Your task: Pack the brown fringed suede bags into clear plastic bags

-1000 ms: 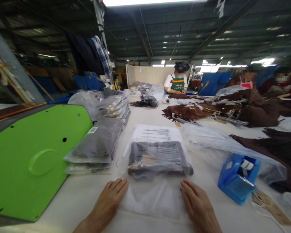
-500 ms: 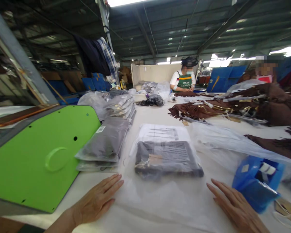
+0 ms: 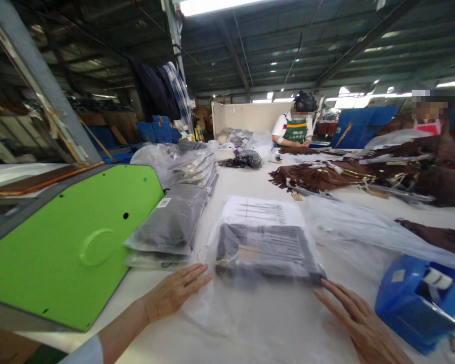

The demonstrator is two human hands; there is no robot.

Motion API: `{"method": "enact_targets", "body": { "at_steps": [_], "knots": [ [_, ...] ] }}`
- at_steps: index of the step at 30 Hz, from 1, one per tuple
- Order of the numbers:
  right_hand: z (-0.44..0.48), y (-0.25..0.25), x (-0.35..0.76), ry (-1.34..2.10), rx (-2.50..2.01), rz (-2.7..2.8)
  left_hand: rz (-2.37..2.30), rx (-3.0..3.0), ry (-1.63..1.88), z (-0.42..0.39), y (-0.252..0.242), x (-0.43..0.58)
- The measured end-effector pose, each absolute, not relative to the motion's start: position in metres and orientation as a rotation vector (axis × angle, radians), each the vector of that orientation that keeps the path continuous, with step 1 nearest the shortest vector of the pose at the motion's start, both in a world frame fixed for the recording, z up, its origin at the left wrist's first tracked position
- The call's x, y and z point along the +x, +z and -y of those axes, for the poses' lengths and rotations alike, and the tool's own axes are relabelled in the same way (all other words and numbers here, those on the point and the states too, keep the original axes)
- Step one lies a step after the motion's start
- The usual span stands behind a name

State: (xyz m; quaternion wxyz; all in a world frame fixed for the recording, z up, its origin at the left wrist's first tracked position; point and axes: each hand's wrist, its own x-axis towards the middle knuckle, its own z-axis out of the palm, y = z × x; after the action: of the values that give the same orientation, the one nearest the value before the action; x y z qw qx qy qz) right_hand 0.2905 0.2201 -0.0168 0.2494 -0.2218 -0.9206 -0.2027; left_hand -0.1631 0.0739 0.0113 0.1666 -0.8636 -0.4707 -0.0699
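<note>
on the white table [image 3: 240,183], the bagged dark item [image 3: 265,253] lies just below frame centre, long axis left-right, between my left hand [image 3: 176,293] and right hand [image 3: 364,321], fingers extended, gripping nothing, neither clearly nearer.

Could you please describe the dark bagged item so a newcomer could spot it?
On the white table, right of the large green panel, are stacked grey packs in clear plastic. Further right, just beyond the left hand and right hand, is the dark flat item in clear plastic; rows of dark print set it apart.
</note>
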Motion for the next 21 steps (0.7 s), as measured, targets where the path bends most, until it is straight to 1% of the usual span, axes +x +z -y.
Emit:
{"method": "enact_targets", "body": {
  "at_steps": [3, 5, 9, 11, 15, 17, 19, 21],
  "knots": [
    [-0.224, -0.01, 0.293, -0.61, -0.5, 2.566, 1.295, -2.459, -0.198, -0.077, 0.012, -0.163],
    [-0.226, -0.007, 0.297, -0.588, -0.437, 2.618, 1.304, -2.472, -0.198, -0.077, 0.012, -0.163],
    [-0.226, -0.006, 0.301, -0.343, -0.551, 2.613, 1.308, -2.547, -0.214, -0.079, 0.01, -0.16],
    [-0.226, -0.005, 0.302, -0.272, -0.62, 2.579, 1.305, -2.52, -0.255, -0.083, 0.006, -0.158],
    [-0.227, -0.003, 0.301, -0.364, -0.584, 2.608, 1.281, -2.452, -0.287, -0.092, 0.0, -0.155],
    [-0.228, -0.003, 0.299, -0.392, -0.519, 2.67, 1.251, -2.523, -0.293, -0.096, 0.0, -0.155],
    [-0.229, -0.005, 0.298, -0.264, -0.46, 2.734, 1.245, -2.657, -0.318, -0.096, 0.003, -0.157],
    [-0.228, -0.007, 0.298, 0.009, -0.487, 2.701, 1.313, -2.77, -0.404, -0.092, 0.004, -0.159]
  ]
}}
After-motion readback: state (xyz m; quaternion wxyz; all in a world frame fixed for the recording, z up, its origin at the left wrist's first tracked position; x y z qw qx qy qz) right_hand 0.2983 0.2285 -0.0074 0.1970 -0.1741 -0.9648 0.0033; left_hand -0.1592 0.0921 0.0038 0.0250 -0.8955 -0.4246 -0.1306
